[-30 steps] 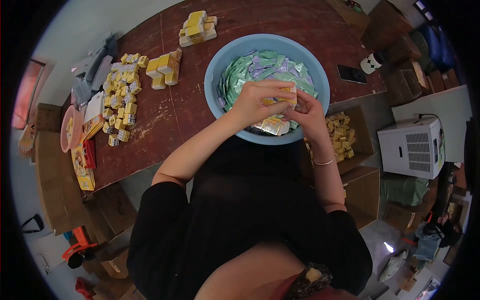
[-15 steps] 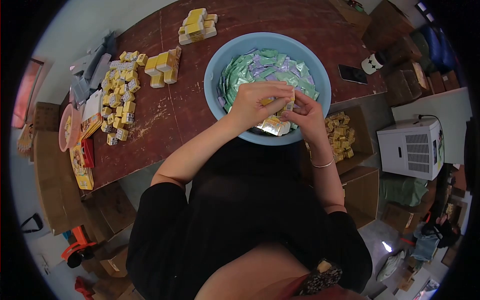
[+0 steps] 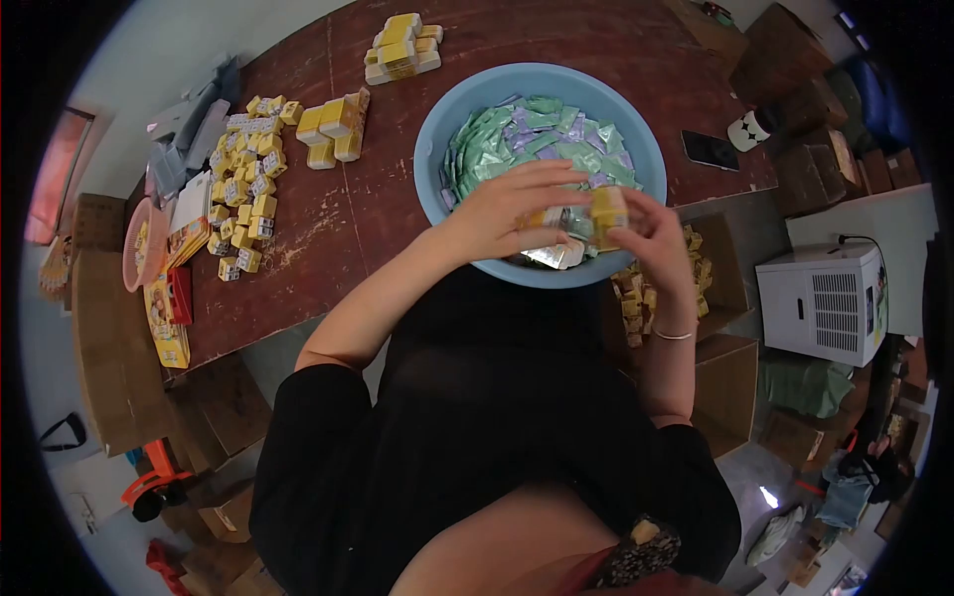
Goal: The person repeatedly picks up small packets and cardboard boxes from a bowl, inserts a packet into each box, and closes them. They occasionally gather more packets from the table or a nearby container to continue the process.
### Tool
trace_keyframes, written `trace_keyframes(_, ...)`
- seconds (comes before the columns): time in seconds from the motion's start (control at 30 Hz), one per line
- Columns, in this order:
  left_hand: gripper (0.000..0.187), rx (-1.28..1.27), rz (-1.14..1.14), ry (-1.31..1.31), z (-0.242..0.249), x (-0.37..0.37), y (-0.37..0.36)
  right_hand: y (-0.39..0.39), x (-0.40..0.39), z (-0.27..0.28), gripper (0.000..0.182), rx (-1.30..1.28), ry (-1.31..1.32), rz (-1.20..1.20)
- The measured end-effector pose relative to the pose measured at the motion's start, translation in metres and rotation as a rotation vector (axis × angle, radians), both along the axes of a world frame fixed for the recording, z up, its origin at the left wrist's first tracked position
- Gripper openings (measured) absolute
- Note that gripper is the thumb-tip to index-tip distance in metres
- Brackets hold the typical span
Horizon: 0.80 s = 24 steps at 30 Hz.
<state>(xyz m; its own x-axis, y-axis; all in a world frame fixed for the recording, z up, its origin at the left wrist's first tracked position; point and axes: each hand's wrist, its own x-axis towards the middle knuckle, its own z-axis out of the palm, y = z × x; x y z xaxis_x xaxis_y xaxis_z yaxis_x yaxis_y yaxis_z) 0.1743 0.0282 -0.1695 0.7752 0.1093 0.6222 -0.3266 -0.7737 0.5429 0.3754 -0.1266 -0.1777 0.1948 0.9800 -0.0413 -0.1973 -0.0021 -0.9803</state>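
Both hands are over a blue plastic basin (image 3: 425,189), filled with small green and lilac sachets (image 3: 586,149). In my right hand (image 3: 658,243), a small yellow box (image 3: 608,213) is pinched between thumb and fingers, slightly blurred. My left hand (image 3: 502,214) is at the basin's near side, its fingers reaching forward over the sachets. Between its thumb and fingers shows a yellow piece (image 3: 545,218), mostly hidden by the hand. Just below the left thumb, a shiny white-and-yellow packet (image 3: 555,255) lies near the rim.
Loose yellow boxes (image 3: 238,199) lie on the left of the dark red table (image 3: 318,233). Stacked boxes (image 3: 333,129) stand beside them, another stack (image 3: 404,50) behind. A pink basket (image 3: 146,243) sits left, a phone (image 3: 710,150) and cup (image 3: 747,130) right. A carton (image 3: 730,288) holds more yellow boxes.
My hands have drawn apart; the right hand has moved to the right with the yellow box. The left hand's fingers have straightened somewhat. The whole view has shifted slightly.
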Motion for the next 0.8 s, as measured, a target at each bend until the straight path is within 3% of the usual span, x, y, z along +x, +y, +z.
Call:
trace_keyframes(0.07, 0.068, 0.084, 0.137, 0.306, 0.004, -0.009, 0.006, -0.023, 0.038, 0.022, 0.049, -0.136, -0.292, -0.052)
trace_keyframes(0.1, 0.068, 0.086, 0.136, 0.305, -0.003, -0.011, 0.010, -0.037, 0.055, 0.032, 0.051, -0.211, -0.496, -0.065)
trace_keyframes(0.13, 0.076, 0.301, 0.179, 0.402, -0.017, -0.014, 0.013, -0.050, 0.068, 0.033, 0.051, -0.213, -0.494, -0.066)
trace_keyframes(0.17, 0.084, 0.516, 0.218, 0.499, -0.025, -0.015, 0.013, -0.062, 0.080, 0.034, 0.054, -0.341, -0.813, -0.170)
trace_keyframes(0.2, 0.084, 0.516, 0.214, 0.498, -0.024, -0.013, 0.012, -0.068, 0.086, 0.035, 0.057, -0.467, -1.135, -0.277)
trace_keyframes(0.33, 0.086, 0.406, 0.170, 0.747, -0.029, -0.003, 0.008, -0.073, 0.091, 0.033, 0.063, -0.447, -1.192, -0.402)
trace_keyframes(0.4, 0.089, 0.375, 0.164, 0.811, -0.030, -0.003, 0.010, -0.063, 0.083, 0.032, 0.058, -0.378, -1.109, -0.366)
trace_keyframes(0.53, 0.080, 0.129, 0.168, 0.528, -0.016, -0.012, 0.022, -0.035, 0.053, 0.035, 0.054, -0.140, -1.028, -0.349)
trace_keyframes(0.6, 0.076, 0.001, 0.162, 0.425, -0.004, -0.011, 0.022, -0.020, 0.037, 0.032, 0.056, -0.079, -0.761, -0.161)
trace_keyframes(0.63, 0.068, -0.344, 0.091, 0.384, 0.003, -0.011, 0.019, -0.009, 0.025, 0.029, 0.056, -0.079, -0.759, -0.168)
trace_keyframes(0.67, 0.061, -0.689, 0.017, 0.336, 0.006, -0.009, 0.015, 0.003, 0.012, 0.021, 0.061, 0.051, -0.490, -0.081)
trace_keyframes(0.7, 0.061, -0.686, 0.012, 0.338, 0.002, -0.007, 0.013, 0.013, 0.000, 0.013, 0.066, 0.179, -0.220, 0.007)
trace_keyframes(0.73, 0.052, -1.051, -0.128, 0.359, -0.005, -0.005, 0.011, 0.021, -0.009, 0.000, 0.066, 0.182, -0.224, 0.005)
trace_keyframes(0.77, 0.043, -1.414, -0.274, 0.374, -0.012, -0.001, 0.008, 0.029, -0.017, -0.016, 0.071, 0.192, 0.008, 0.135)
trace_keyframes(0.8, 0.043, -1.414, -0.276, 0.375, -0.016, 0.003, 0.003, 0.034, -0.026, -0.023, 0.077, 0.198, 0.243, 0.263)
